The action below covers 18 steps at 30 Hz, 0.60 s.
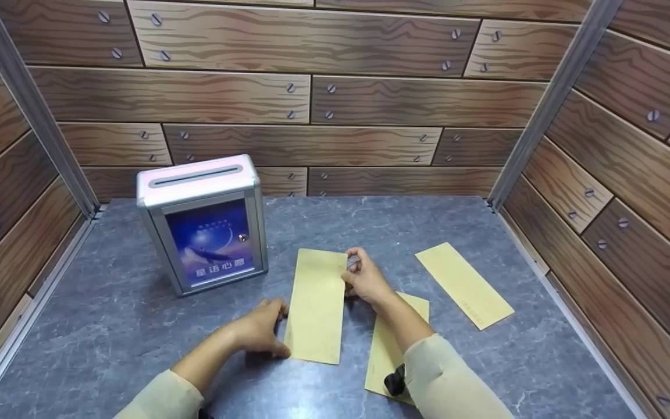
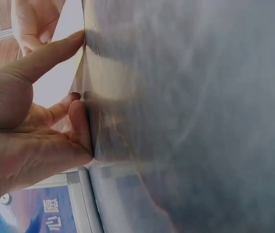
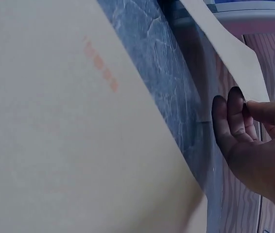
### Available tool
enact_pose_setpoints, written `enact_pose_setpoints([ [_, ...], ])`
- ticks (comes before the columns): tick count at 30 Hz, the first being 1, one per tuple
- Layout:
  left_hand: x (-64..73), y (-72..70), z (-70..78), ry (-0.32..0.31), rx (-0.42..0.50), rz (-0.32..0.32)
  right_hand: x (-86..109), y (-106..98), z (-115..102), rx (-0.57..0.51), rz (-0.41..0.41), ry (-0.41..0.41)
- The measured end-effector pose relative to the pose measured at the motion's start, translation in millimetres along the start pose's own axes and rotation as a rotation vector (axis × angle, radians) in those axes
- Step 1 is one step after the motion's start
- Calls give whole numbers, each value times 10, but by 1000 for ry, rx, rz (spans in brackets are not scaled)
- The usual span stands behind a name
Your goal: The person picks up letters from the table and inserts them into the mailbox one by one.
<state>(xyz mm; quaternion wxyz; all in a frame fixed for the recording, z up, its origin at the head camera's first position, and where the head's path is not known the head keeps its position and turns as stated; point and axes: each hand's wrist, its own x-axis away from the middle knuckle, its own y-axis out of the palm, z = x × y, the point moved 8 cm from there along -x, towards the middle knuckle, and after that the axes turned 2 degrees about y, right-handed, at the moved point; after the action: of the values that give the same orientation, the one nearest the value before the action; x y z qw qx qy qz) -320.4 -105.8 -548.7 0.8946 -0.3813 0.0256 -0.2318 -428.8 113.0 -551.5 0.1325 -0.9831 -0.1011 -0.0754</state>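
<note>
A yellow kraft envelope stands out in the middle of the head view, its far end raised off the table. My right hand pinches its far right edge between thumb and fingers; the right wrist view shows this pinch on the envelope too. At the near left edge, my left hand rests low on the table, thumb at the corner and fingers beside the edge. In the left wrist view the left thumb is straight against the envelope's edge.
A silver box with a slot in its top and a blue front stands at the back left. Another envelope lies partly under the right forearm. A third envelope lies farther right. Wood-patterned walls enclose the grey table.
</note>
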Motion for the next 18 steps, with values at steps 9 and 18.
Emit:
enact_pose_setpoints([
  [9, 27, -2, -3, 33, 320, 1, 89, -96, -218, -50, 33, -77],
  [18, 33, -81, 160, 60, 539, 30, 224, -199, -451, -139, 103, -145],
])
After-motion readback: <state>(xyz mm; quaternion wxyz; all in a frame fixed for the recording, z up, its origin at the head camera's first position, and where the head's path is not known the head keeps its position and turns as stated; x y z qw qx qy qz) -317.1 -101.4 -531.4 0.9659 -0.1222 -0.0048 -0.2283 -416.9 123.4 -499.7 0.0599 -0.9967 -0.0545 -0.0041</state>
